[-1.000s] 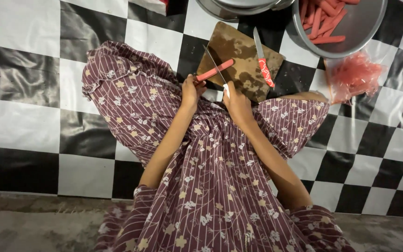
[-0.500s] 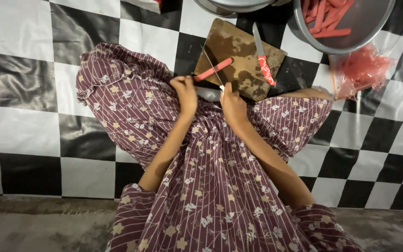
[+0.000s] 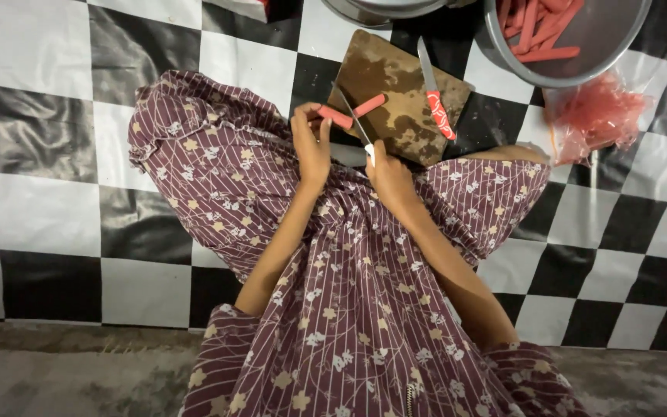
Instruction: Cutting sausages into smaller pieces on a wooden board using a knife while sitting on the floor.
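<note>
My left hand [image 3: 312, 143] pinches one end of a pink sausage [image 3: 353, 112] lying on a worn wooden cutting board [image 3: 407, 100]. My right hand [image 3: 390, 174] grips a white-handled knife [image 3: 355, 125], whose blade lies across the middle of the sausage. A second knife with a red handle [image 3: 435, 99] rests on the board to the right, untouched. I sit cross-legged on the floor in a maroon flowered dress, the board just beyond my knees.
A metal bowl [image 3: 607, 46] holding several pink sausages stands at the top right. A crumpled clear plastic bag [image 3: 596, 116] with pink wrappers lies below it. Another metal vessel [image 3: 384, 9] sits at the top edge. The floor is black-and-white checkered.
The sausage has been lowered flat onto the board, and the knife blade in my right hand has come across it. My left hand has shifted slightly toward the board.
</note>
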